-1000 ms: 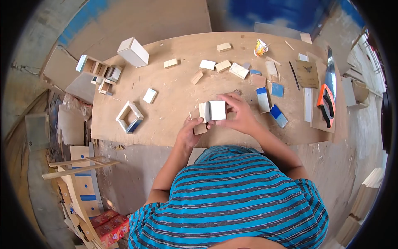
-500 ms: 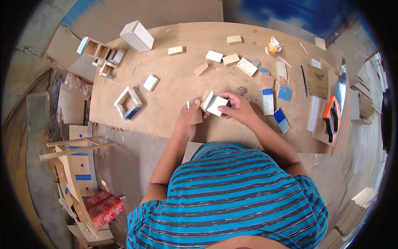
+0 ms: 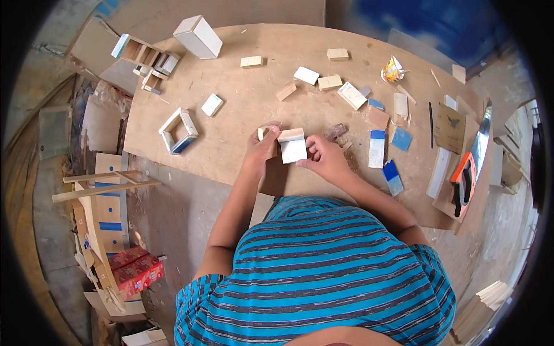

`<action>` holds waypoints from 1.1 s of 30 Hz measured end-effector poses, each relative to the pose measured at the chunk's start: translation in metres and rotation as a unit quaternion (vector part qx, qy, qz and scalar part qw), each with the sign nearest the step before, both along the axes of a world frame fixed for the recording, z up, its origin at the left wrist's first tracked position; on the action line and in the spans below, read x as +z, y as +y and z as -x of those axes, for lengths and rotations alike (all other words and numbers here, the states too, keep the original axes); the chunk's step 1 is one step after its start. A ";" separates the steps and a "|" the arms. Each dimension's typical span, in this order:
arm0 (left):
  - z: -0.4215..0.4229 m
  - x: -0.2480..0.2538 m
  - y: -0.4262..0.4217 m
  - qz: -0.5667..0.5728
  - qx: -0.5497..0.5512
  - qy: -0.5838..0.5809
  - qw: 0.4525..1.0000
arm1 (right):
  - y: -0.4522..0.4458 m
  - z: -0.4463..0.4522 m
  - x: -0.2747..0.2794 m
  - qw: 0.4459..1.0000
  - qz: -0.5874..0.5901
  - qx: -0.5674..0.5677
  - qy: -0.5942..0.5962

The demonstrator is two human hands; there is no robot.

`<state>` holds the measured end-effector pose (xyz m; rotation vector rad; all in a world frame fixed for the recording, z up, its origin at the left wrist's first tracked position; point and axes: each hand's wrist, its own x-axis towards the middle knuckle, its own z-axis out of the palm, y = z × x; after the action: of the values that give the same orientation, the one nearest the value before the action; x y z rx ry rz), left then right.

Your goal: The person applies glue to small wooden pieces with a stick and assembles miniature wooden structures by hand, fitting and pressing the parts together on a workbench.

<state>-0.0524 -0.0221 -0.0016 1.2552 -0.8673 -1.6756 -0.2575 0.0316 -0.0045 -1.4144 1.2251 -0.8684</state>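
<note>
Near the table's front edge, my right hand (image 3: pixel 325 157) pinches the right side of a small wooden piece with a white face (image 3: pixel 294 151) and a bare wood strip along its top. My left hand (image 3: pixel 261 145) is closed around a small light wood block (image 3: pixel 262 134) with a tan piece below it, just left of the white-faced piece. Whether the pieces in my two hands touch is hard to tell. A dark reddish-brown block (image 3: pixel 334 132) lies just beyond my right hand.
Loose wood blocks (image 3: pixel 330 82) lie across the table (image 3: pixel 231 124). A hexagonal frame (image 3: pixel 178 131) and small shelf unit (image 3: pixel 144 55) are left. A tall white box (image 3: pixel 198 37) stands behind. At right are a paper cup (image 3: pixel 392 69), blue-painted pieces (image 3: pixel 393 177) and an orange-handled saw (image 3: pixel 463 184).
The white-faced piece has turned in my fingers, its wood strip now along the top. My right hand has moved to its lower right side. The camera view has shifted.
</note>
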 end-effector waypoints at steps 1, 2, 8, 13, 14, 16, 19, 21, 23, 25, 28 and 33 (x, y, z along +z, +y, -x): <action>0.000 -0.005 -0.001 0.040 -0.001 -0.060 0.997 | 0.002 0.000 -0.001 0.998 0.026 0.001 0.058; -0.004 -0.012 -0.003 0.080 -0.004 -0.119 0.990 | 0.004 0.000 -0.002 0.992 0.051 0.000 0.117; -0.020 -0.010 -0.002 0.196 0.058 -0.270 0.941 | 0.014 0.029 0.012 0.963 0.187 -0.004 0.194; -0.021 0.003 -0.037 0.239 0.025 -0.391 0.888 | -0.007 0.063 0.030 0.912 0.254 -0.073 0.314; -0.018 0.000 -0.051 0.251 0.010 -0.416 0.874 | -0.009 0.059 0.022 0.896 0.274 -0.051 0.346; -0.008 -0.006 -0.074 0.280 -0.020 -0.460 0.842 | -0.014 0.051 0.005 0.856 0.314 -0.008 0.411; 0.001 -0.009 -0.091 0.325 -0.038 -0.506 0.798 | -0.004 0.061 0.013 0.873 0.244 -0.024 0.421; -0.001 -0.013 -0.088 0.379 0.006 -0.482 0.790 | 0.001 0.081 0.028 0.872 0.247 -0.072 0.416; -0.005 -0.013 -0.073 0.392 0.019 -0.438 0.809 | -0.007 0.110 0.037 0.881 0.264 -0.122 0.373; -0.014 -0.009 -0.052 0.362 0.001 -0.373 0.855 | -0.022 0.135 0.042 0.882 0.241 -0.169 0.368; -0.034 -0.019 -0.024 0.451 -0.107 -0.382 0.800 | -0.052 0.147 0.034 0.859 0.149 -0.200 0.448; -0.030 -0.007 0.013 0.416 -0.175 -0.424 0.785 | -0.068 0.136 0.026 0.825 0.083 -0.150 0.538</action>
<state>-0.0226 -0.0087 -0.0088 1.1832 -2.1979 -0.6520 -0.3931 -0.0367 0.0213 -1.9715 2.3040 -0.3071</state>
